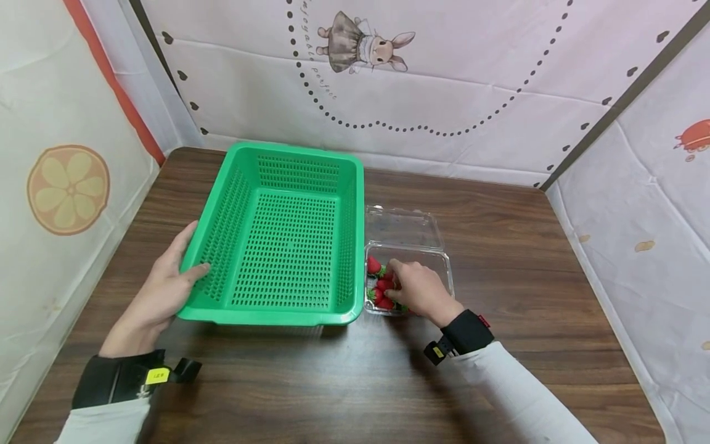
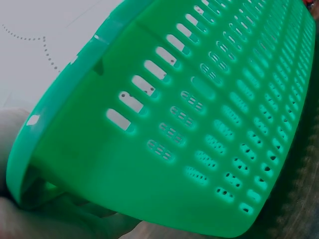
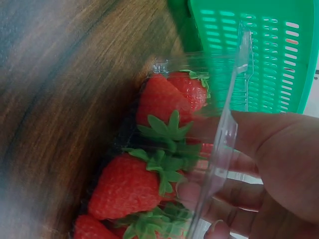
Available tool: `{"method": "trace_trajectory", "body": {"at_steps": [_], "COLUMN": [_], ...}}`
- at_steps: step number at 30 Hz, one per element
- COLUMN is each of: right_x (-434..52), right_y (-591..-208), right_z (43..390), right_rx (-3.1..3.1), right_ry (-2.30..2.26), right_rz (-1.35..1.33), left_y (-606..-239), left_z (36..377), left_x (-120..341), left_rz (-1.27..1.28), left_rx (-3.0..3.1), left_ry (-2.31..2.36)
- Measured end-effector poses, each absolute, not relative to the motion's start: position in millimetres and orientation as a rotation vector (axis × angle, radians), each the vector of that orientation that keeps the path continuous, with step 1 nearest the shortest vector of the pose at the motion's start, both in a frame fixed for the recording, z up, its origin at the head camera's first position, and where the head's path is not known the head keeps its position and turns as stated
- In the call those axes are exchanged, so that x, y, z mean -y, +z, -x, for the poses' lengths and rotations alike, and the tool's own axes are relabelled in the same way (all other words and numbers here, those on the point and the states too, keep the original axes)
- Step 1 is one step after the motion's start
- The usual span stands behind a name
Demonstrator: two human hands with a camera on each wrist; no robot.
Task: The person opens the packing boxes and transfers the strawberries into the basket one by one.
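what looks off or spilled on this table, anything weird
Nothing stands out. The green basket sits flat, held by the left hand; the strawberries stay inside the open clear clamshell box, where the right hand reaches.

A dark wood-grain table (image 1: pixel 499 246) is enclosed on three sides by pale fabric walls. On the back wall (image 1: pixel 471 61), beyond the hands, a rabbit in a dress (image 1: pixel 363 46) and a dotted curve are printed. The wall (image 1: pixel 50 92) to the left of the hands is marked with a lemon slice (image 1: pixel 68 189) and a red stripe. The scene is evenly lit
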State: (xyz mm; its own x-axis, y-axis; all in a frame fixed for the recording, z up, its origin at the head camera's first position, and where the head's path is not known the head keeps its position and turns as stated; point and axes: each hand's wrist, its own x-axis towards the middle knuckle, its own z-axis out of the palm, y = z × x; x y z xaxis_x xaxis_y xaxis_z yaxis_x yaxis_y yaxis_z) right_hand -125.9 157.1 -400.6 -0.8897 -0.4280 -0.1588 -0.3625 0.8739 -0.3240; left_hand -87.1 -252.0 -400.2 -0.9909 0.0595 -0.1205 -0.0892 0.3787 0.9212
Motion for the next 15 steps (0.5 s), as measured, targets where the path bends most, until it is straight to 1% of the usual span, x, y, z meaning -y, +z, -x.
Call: {"method": "trace_trajectory", "body": {"at_steps": [8,15], "right_x": [-157.7,-163.2], "right_y": [-400.9,-378.1], "right_z": [125.3,132.5], "right_rx": [-2.840,-2.882], "right_ry": [-0.435,-0.485], "right_rz": [0.624,0.698], "left_y": [-399.2,-398.6], "left_z": [86.4,86.6], "left_x": [250.9,251.8], "left_rz": [0.042,0.040], "left_rx": [-2.504,-2.513], "left_ry": [1.658,1.642]}}
